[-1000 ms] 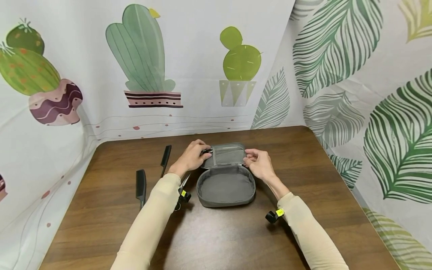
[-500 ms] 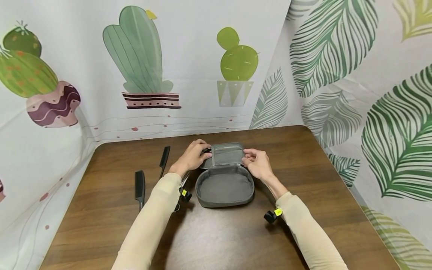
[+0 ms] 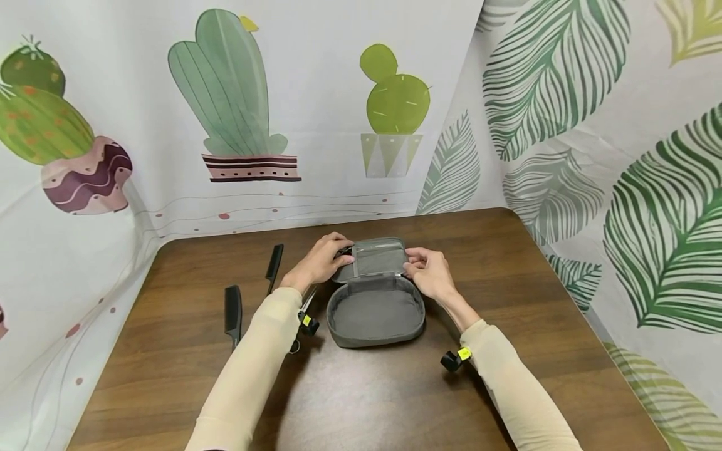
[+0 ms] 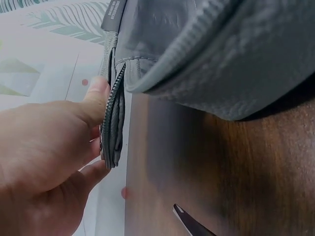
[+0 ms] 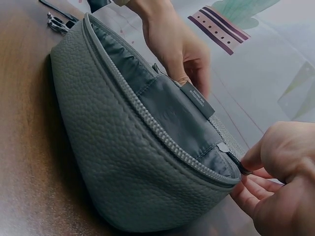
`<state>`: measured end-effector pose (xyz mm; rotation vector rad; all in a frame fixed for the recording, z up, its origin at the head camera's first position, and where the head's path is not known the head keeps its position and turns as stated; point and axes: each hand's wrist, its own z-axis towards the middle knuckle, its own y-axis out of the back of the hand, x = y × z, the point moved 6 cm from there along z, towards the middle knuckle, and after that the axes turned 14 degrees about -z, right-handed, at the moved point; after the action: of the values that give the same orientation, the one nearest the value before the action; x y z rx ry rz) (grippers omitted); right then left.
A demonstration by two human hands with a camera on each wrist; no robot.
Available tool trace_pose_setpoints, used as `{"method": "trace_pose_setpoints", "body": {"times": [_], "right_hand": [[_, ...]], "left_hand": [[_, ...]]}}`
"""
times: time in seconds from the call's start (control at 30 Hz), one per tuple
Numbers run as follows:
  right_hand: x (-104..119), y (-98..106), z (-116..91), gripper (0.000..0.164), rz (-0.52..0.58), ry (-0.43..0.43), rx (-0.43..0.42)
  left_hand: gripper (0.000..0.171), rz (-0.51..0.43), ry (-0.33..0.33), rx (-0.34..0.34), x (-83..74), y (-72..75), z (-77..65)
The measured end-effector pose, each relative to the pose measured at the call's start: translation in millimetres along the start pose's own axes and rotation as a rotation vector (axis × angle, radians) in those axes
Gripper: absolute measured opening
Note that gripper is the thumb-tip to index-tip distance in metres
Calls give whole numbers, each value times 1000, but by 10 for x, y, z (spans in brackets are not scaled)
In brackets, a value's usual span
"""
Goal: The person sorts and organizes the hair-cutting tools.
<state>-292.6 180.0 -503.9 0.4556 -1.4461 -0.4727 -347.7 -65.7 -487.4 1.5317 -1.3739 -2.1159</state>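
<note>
1. One wide black comb (image 3: 233, 309) lies farthest left on the desk (image 3: 361, 407), its handle running up to my left sleeve (image 3: 248, 376).
2. Next comes a narrow black comb (image 3: 274, 262), slanted a little, its thin tail pointing toward me.
3. Then what look like scissors (image 3: 308, 302), partly hidden by my forearm and the small black wrist camera (image 3: 308, 323) with its yellow label.
4. My left hand (image 3: 318, 262) pinches the left edge of the grey bag's lid (image 3: 380, 258), thumb on one face and fingers on the other. A dark patch beside my thumb is too small to make out.
5. The bag (image 3: 375, 340) sits on the desk between my forearms, unzipped, its lid tipped back away from me and showing a see-through pocket; a printed tag (image 5: 198, 101) sticks up along the back edge.
6. My right hand (image 3: 431, 272) pinches the right side of the lid near the hinge, a dark zipper pull (image 5: 232, 158) running to my fingertips.
</note>
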Motion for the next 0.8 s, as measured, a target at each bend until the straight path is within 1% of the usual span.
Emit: {"method": "trace_pose_setpoints", "body": {"times": [0.27,0.4,0.57,0.67,0.8], "right_hand": [[-20,-7,-4,36,-4,-1,2],[-25,-18,-6,35,-8,-7,2],[-22,-21,-3,35,6,-12,-2],[-24,-21,-2,36,13,-17,1],[-35,-30,6,36,27,-32,6]], "left_hand": [[52,46,-64,17,-94,2,-12],[51,49,-68,28,-85,-12,-22],[50,51,-84,23,-66,-21,-9],[50,40,-67,35,-39,-38,3],[52,7,-9,67,31,-76,13]]}}
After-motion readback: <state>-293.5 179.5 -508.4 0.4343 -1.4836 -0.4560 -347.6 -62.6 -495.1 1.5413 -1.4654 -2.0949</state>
